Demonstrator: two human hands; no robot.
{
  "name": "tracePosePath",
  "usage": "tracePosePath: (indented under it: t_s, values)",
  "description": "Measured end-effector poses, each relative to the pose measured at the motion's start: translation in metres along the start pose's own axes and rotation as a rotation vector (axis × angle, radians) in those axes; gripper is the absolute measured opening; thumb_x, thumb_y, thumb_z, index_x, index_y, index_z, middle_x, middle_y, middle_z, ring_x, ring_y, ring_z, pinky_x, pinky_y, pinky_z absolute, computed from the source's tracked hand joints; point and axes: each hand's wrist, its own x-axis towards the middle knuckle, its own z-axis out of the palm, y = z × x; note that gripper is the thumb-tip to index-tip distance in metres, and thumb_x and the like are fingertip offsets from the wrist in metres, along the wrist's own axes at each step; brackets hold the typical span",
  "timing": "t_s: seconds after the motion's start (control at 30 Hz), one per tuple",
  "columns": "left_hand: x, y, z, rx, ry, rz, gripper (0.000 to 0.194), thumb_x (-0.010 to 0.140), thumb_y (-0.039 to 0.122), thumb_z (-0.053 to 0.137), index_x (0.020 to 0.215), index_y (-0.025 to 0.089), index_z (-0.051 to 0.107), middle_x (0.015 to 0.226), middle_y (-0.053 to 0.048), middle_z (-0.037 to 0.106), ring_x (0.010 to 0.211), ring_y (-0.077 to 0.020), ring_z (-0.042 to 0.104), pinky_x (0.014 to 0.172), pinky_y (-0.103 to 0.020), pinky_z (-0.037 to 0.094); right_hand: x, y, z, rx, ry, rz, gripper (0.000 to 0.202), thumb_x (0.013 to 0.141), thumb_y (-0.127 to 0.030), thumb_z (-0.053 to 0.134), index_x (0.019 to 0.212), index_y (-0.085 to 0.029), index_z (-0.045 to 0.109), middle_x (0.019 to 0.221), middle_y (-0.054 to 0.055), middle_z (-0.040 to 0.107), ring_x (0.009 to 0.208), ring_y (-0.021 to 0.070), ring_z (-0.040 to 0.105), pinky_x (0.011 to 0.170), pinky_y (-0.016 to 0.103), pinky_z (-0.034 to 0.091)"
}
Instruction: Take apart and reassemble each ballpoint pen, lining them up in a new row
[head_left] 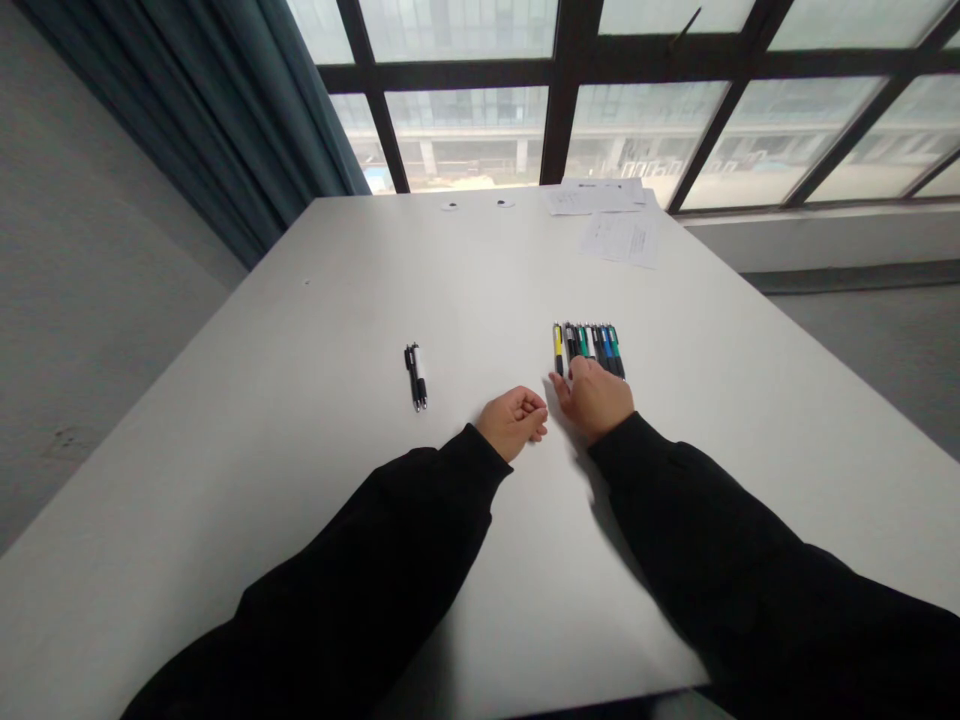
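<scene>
My right hand (596, 400) is over the lower ends of a row of pens (590, 340). Its thumb and index finger are spread apart, the thumb beside the bottom of the yellow pen (558, 347), the index finger over the black pens. The other fingertips are turned down and hidden. Black, green, white and blue pens lie side by side in this row. Just to the left rests my left hand (514, 420), its fingers loosely curled in and nothing visible in them. Farther left, a black pen (412, 378) and a black-and-white pen (420, 374) lie together.
The pens lie on a large white table (300, 440). Sheets of printed paper (619, 237) are at its far right, and two small white pieces (501, 203) with dark spots sit along the far edge. Beyond are a window and a blue curtain (202, 110).
</scene>
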Motion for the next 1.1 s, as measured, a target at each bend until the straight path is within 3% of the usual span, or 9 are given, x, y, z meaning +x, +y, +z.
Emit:
tracePosePath:
  t_s: [0.13, 0.57, 0.77, 0.97, 1.03, 1.1]
  values:
    - [0.0, -0.002, 0.0, 0.009, -0.001, 0.003, 0.006, 0.079, 0.012, 0.061, 0.079, 0.014, 0.055, 0.061, 0.003, 0.058, 0.05, -0.0087, 0.059, 0.046, -0.019, 0.047, -0.001, 0.001, 0.002, 0.016, 0.101, -0.025, 0.037, 0.093, -0.047, 0.043, 0.098, -0.013, 0.058, 0.104, 0.015, 0.059, 0.089, 0.0258, 0.06, 0.061, 0.029, 0.04]
    - [0.0, 0.0, 0.0, 0.012, -0.012, -0.006, 0.005, 0.08, 0.011, 0.058, 0.079, 0.014, 0.054, 0.06, 0.003, 0.057, 0.049, -0.0088, 0.059, 0.046, -0.019, 0.047, 0.001, 0.002, 0.008, 0.123, 0.109, -0.126, 0.038, 0.092, -0.041, 0.048, 0.11, -0.01, 0.061, 0.105, 0.015, 0.055, 0.091, 0.0251, 0.053, 0.075, 0.031, 0.041]
    - [-0.001, 0.002, -0.002, 0.005, -0.016, -0.003, 0.008, 0.078, 0.012, 0.062, 0.079, 0.014, 0.055, 0.059, 0.004, 0.057, 0.048, -0.0082, 0.058, 0.047, -0.019, 0.047, 0.001, 0.003, 0.008, 0.124, 0.107, -0.157, 0.03, 0.093, -0.037, 0.047, 0.097, -0.014, 0.065, 0.1, 0.013, 0.055, 0.089, 0.0237, 0.051, 0.074, 0.029, 0.04]
    - [-0.001, -0.001, 0.003, 0.025, -0.022, -0.002, 0.005, 0.078, 0.014, 0.059, 0.08, 0.015, 0.054, 0.06, 0.003, 0.057, 0.049, -0.0098, 0.058, 0.047, -0.021, 0.046, 0.002, 0.003, 0.009, 0.124, 0.122, -0.155, 0.031, 0.092, -0.037, 0.047, 0.098, -0.013, 0.066, 0.099, 0.014, 0.054, 0.09, 0.0243, 0.05, 0.074, 0.03, 0.04]
    - [-0.001, -0.002, 0.0, 0.063, 0.001, 0.031, 0.005, 0.08, 0.017, 0.058, 0.082, 0.016, 0.054, 0.062, 0.003, 0.056, 0.05, -0.0101, 0.058, 0.048, -0.022, 0.046, 0.002, 0.003, 0.009, 0.132, 0.126, -0.16, 0.031, 0.092, -0.037, 0.047, 0.099, -0.013, 0.065, 0.099, 0.014, 0.054, 0.089, 0.0242, 0.051, 0.073, 0.03, 0.04]
    - [-0.001, -0.001, -0.012, 0.242, 0.091, 0.141, 0.007, 0.08, 0.021, 0.059, 0.084, 0.017, 0.055, 0.065, 0.003, 0.056, 0.051, -0.01, 0.056, 0.051, -0.023, 0.046, 0.002, 0.003, 0.008, 0.157, 0.139, -0.177, 0.032, 0.092, -0.037, 0.048, 0.102, -0.012, 0.065, 0.099, 0.013, 0.054, 0.089, 0.0239, 0.051, 0.074, 0.03, 0.041]
